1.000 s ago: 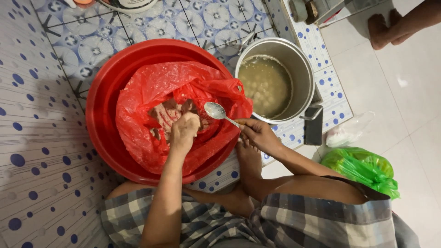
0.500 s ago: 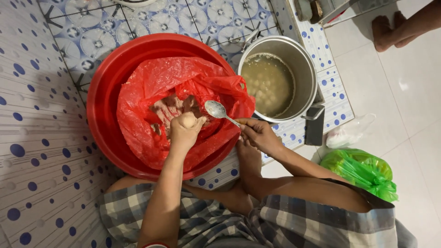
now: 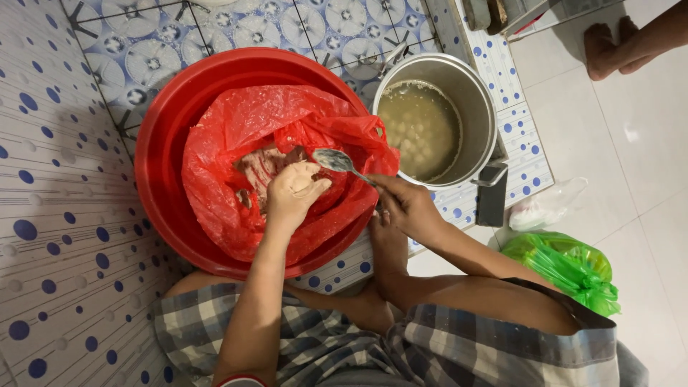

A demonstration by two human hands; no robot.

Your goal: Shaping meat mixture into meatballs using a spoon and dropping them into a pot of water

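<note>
- Two hands at work over a red plastic basin (image 3: 161, 143) that sits on the tiled floor (image 3: 64, 179); the person squats above it, checked cloth over the knees.
- Left hand (image 3: 295, 192): fingers curled in around a lump of pale paste, closed loosely on it, knuckles up. Whether the lump is free of the rest below cannot be told.
- Right hand (image 3: 408, 208): pinched shut on the handle of a metal spoon (image 3: 337, 161); the bowl of the spoon points toward the left hand and lies just beside its fingertips.
- Pale paste (image 3: 261, 168) lies under and just ahead of the left hand, inside a red plastic bag (image 3: 236, 122) that lines the basin.
- Steel pot (image 3: 476, 107) of cloudy broth stands just beyond the right hand, its rim touching or nearly touching the basin; pale round balls show in the liquid.
- Green plastic bag (image 3: 566, 269) lies well behind the right forearm; another person's foot (image 3: 609, 46) is far beyond the pot.
- Risks, as judged: paste looks sticky, so it may cling to the spoon or palm and come off ragged; the loose bag edge near the spoon could snag it; a reach toward the pot passes over its rim, so a drip or splash of broth is possible.
</note>
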